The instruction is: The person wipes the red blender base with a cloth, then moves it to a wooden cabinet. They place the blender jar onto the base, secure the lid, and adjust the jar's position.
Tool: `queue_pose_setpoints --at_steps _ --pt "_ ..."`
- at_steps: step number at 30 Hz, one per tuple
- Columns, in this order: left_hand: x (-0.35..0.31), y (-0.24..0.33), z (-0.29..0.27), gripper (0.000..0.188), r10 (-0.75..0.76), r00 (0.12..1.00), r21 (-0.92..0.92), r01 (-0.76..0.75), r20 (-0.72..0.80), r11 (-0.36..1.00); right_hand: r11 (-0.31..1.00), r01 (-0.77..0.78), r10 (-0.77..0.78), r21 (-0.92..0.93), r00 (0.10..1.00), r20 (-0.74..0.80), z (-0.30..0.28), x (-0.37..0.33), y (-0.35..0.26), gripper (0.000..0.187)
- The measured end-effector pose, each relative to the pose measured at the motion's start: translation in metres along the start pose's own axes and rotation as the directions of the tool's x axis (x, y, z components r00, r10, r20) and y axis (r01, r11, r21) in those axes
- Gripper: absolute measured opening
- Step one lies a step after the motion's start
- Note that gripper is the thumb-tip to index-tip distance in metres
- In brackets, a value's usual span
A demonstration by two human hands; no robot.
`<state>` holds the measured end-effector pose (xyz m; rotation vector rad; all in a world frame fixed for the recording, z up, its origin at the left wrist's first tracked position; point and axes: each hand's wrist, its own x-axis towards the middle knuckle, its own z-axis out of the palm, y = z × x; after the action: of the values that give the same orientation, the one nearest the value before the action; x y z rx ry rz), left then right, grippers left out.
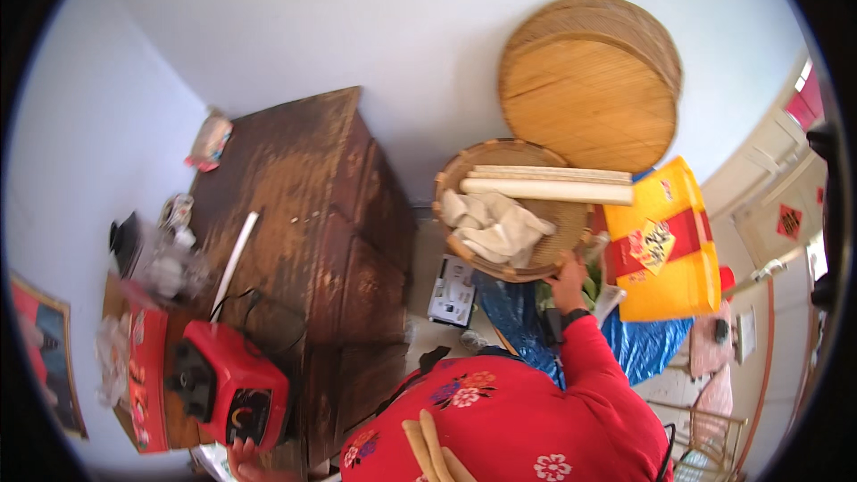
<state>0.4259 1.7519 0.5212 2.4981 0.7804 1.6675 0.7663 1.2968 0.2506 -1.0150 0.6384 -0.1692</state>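
Observation:
My right hand (566, 273) reaches forward in a red sleeve and grips the near rim of a round woven basket (553, 250). In the basket lie a crumpled cream cloth (494, 226) and two long pale rolls (546, 184). Only a small part of my left hand (241, 462) shows at the lower edge. It is beside a red appliance (230, 386) on a dark wooden cabinet (312, 205), and I cannot make out its fingers. Some pale wooden sticks (430, 448) lie against my red flowered jacket.
Large round woven trays (589, 80) lean on the white wall behind the basket. A yellow and red bag (662, 254) and blue sheeting (638, 344) lie to the right. The cabinet carries a white tube (235, 254), a blender jar (152, 259) and a red box (147, 375).

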Motion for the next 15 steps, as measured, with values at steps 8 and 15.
queue_pose_setpoints --at_steps 8,15 --pt "0.003 0.016 0.005 0.036 -0.101 0.995 -0.091 0.103 0.023 0.991 0.995 -0.087 0.097 0.054 0.968 -0.231 0.000 0.026 -0.008 0.032" --pt "0.007 0.022 0.006 0.030 -0.242 0.970 -0.360 0.221 -0.014 0.906 0.994 0.042 -0.073 -0.102 0.943 -0.326 -0.003 0.053 0.007 0.032"
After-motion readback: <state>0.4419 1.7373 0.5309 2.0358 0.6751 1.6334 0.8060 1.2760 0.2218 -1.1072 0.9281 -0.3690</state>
